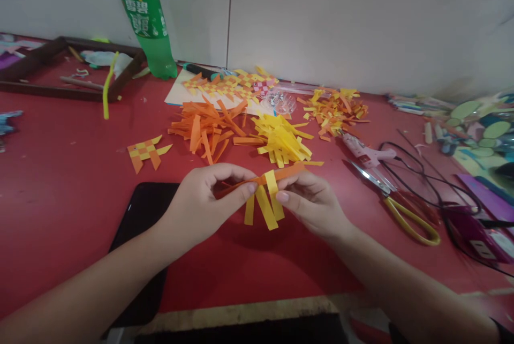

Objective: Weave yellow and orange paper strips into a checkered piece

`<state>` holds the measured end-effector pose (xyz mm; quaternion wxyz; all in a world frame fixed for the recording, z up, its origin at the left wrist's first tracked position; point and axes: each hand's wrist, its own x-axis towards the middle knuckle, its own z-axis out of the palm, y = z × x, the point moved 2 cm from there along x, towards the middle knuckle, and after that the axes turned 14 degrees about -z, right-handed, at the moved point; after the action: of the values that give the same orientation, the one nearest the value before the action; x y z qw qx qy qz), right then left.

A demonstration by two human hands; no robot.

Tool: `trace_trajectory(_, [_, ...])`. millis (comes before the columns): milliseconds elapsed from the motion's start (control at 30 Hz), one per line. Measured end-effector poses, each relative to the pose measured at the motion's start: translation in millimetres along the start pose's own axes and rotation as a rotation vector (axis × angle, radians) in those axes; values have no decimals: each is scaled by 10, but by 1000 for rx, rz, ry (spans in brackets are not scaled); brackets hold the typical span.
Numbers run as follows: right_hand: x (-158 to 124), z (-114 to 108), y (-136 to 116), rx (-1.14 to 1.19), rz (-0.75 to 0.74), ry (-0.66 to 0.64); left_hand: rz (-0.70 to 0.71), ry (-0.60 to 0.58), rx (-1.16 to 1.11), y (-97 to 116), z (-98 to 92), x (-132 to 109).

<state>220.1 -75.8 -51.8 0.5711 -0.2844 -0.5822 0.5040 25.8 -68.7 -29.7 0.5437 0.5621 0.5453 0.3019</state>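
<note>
My left hand (212,194) pinches orange paper strips (260,178) between thumb and fingers, a little above the red table. On the other side, my right hand (311,199) grips the same small weave, its thumb by a folded yellow paper strip (272,186). Several yellow ends hang down between the hands. Just beyond lie a pile of orange strips (196,128) and a pile of yellow strips (283,140). A finished-looking woven paper fish (146,152) in orange and yellow rests to the left. My curled fingers partly hide the strips.
A black phone (138,237) lies under my left forearm. To the right are scissors (401,210), a pink glue gun (363,150) and its black cord. A green bottle (150,28) stands near the wall beside a brown frame (52,88). Paper scraps (337,108) lie at the back.
</note>
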Motion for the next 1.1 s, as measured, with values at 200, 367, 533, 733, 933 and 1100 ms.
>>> trace_trajectory(200, [10, 29, -36, -75, -43, -42, 9, 11, 2, 5, -4, -1])
trace_trajectory(367, [13, 41, -101, -350, -132, -63, 9, 14, 9, 12, 0, -2])
trace_trajectory(533, [6, 33, -157, -611, -253, -153, 27, 10, 8, 29, 11, -1])
trace_trajectory(733, [10, 33, -180, -685, -343, -197, 44, 6, 2, 24, 10, -9])
trace_trajectory(933, [15, 35, -183, -719, -398, -201, 44, 4, -10, 26, 15, -8])
trace_trajectory(1100, [16, 34, -177, -717, -400, -208, 40, -9, -16, 34, 21, -19])
